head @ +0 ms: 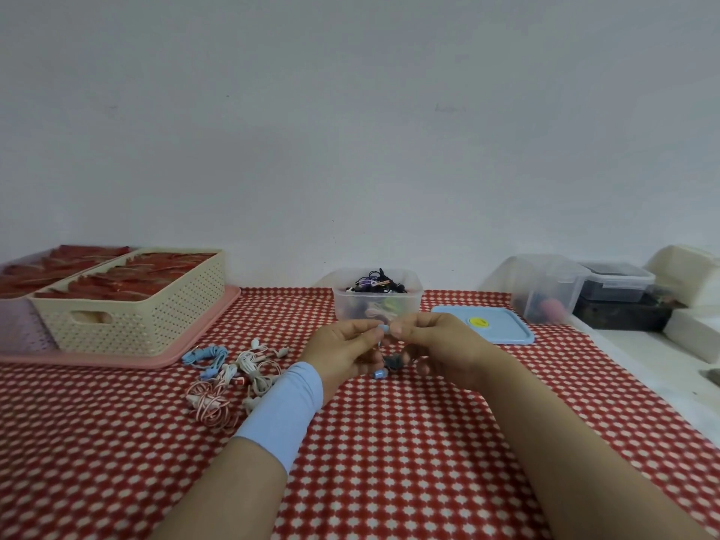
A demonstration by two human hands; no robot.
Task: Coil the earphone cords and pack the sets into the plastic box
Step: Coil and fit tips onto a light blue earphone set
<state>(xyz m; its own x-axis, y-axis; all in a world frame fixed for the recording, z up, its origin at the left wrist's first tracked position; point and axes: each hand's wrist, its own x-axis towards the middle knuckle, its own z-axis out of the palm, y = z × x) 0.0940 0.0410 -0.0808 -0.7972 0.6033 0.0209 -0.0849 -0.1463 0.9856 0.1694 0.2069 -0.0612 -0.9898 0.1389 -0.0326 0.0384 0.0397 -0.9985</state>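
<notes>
Currently blue earphone set (pixel 383 329) pinched between fingers (pixel 369 333) of left hand (pixel 346 350) and right hand (pixel 440 346), earbud (pixel 380 374) dangling below

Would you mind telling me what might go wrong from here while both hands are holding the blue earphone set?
The left hand and right hand pinch the blue earphone set with one earbud loose below; the cord may slip and uncoil. The loose earphones lie tangled beside the left wrist, so the forearm might drag them. The plastic box looks nearly full, so another set could slide off.
</notes>
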